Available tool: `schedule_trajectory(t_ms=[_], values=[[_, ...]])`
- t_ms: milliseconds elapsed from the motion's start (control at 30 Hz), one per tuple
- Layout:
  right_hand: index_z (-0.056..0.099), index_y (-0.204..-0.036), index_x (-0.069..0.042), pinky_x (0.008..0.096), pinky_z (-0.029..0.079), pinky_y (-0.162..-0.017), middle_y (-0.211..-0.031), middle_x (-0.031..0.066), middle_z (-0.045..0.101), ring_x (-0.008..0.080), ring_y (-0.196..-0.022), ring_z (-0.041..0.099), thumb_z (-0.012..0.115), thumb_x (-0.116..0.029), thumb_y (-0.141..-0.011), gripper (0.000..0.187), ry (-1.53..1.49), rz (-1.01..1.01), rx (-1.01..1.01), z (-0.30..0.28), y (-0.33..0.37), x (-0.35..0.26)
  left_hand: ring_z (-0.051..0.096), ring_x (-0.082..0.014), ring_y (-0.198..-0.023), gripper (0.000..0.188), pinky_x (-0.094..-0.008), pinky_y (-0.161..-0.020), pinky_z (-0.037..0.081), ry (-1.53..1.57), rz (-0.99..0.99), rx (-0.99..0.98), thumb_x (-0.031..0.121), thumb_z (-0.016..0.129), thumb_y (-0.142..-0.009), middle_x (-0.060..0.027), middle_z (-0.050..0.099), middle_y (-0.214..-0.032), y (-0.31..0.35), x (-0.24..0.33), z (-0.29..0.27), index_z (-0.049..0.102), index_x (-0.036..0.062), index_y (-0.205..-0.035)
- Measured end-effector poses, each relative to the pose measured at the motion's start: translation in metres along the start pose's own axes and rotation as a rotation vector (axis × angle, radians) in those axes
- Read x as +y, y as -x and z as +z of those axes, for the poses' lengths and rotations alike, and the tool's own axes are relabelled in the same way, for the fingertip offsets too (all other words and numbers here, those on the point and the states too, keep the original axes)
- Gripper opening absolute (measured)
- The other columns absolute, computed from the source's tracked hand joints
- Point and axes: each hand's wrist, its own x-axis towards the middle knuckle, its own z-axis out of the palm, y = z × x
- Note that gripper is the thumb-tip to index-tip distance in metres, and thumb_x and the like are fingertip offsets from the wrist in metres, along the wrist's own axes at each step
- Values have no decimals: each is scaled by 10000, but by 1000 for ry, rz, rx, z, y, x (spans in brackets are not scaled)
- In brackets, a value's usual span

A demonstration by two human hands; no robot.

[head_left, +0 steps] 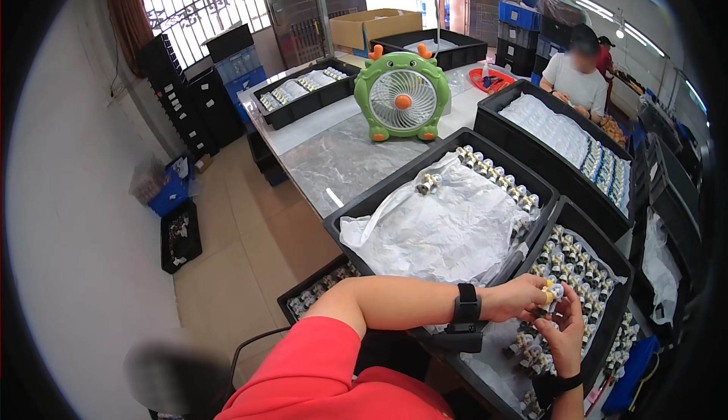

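Over the lower-right black tray (618, 310), my left hand (514, 299) and my right hand (565, 335) come together, fingers closed around a small clear-topped piece (554, 291) with yellow and dark parts. Its exact kind is too small to make out. Many similar pieces (569, 251) stand in rows in that tray, below my hands. Just up and left lies a larger black tray (345, 219) lined with white sheeting (436, 226). Similar pieces (497, 173) line its far right side, and a small cluster (428, 184) sits apart on the sheeting.
A green cartoon-shaped fan (402, 101) stands on the grey table (326, 163). More black trays of pieces lie at the far left (277, 120) and right (485, 120). A co-worker in a white shirt (580, 82) sits at the right. Stacked crates (178, 94) line the left wall.
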Motion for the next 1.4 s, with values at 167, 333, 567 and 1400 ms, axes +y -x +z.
schedule_trajectory(t_ms=[167,333,567,1400], values=[[401,-1337,-40,245,454,-789,-1066,56,562,122,-916,553,748,-76,-675,748,8,8,-1,1,0,0,586,-89,-831,287,-279,-760,480,-14,-10,17,152,517,-907,10,574,-1013,-3,-2,-3,488,92,-1187],[398,-1341,-41,246,453,-787,-1057,54,565,120,-911,549,752,-82,-681,750,1,18,-14,-1,1,1,575,-84,-811,280,-282,-747,476,-42,-30,27,145,509,-906,16,571,-989,-3,-2,-3,491,98,-1181],[401,-1342,-44,246,451,-786,-1050,50,567,119,-911,546,762,-86,-680,755,-6,15,-9,1,0,1,575,-88,-827,261,-284,-745,474,-21,-20,22,140,504,-905,9,569,-995,-4,-3,-4,495,94,-1161],[400,-1338,-44,253,455,-785,-1079,62,567,132,-943,551,756,-96,-678,752,-10,17,-21,-1,-1,5,593,-99,-846,299,-277,-746,472,-16,-9,27,139,509,-897,-3,579,-1021,2,2,0,482,82,-1190]])
